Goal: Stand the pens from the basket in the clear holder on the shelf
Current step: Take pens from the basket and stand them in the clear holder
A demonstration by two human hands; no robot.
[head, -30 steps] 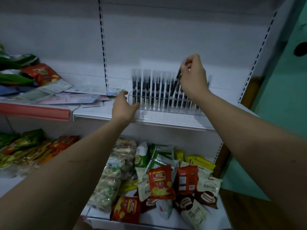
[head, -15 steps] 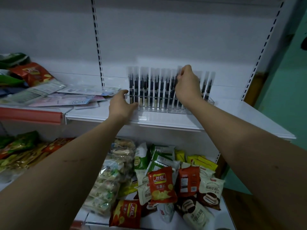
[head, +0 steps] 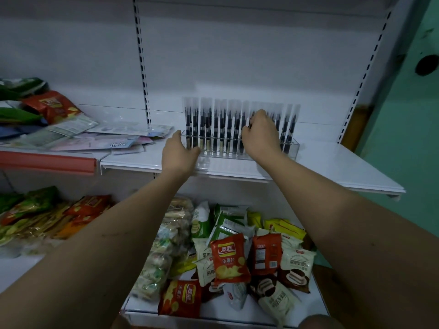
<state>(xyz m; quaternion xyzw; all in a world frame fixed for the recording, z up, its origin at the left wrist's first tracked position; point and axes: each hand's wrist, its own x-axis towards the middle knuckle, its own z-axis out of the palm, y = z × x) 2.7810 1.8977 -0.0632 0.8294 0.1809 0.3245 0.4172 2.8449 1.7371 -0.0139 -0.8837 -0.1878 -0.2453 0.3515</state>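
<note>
A clear holder (head: 293, 148) stands on the white shelf (head: 332, 167), filled with several upright black pens (head: 215, 124) with frosted caps. My left hand (head: 178, 153) grips the holder's left front corner, thumb at its front wall. My right hand (head: 260, 136) is down among the pens in the middle of the row, fingers curled around one pen that stands in a slot. The basket is not in view.
Flat paper packets (head: 111, 141) and snack bags (head: 47, 105) lie on the shelf to the left. The lower shelf holds several chip and cake packets (head: 228, 257). A slotted upright (head: 142, 62) runs up the back panel. A green wall (head: 408, 138) is at right.
My right hand has come down from above the row with the pen and sunk it into the holder. My left hand has stayed at the holder's left corner.
</note>
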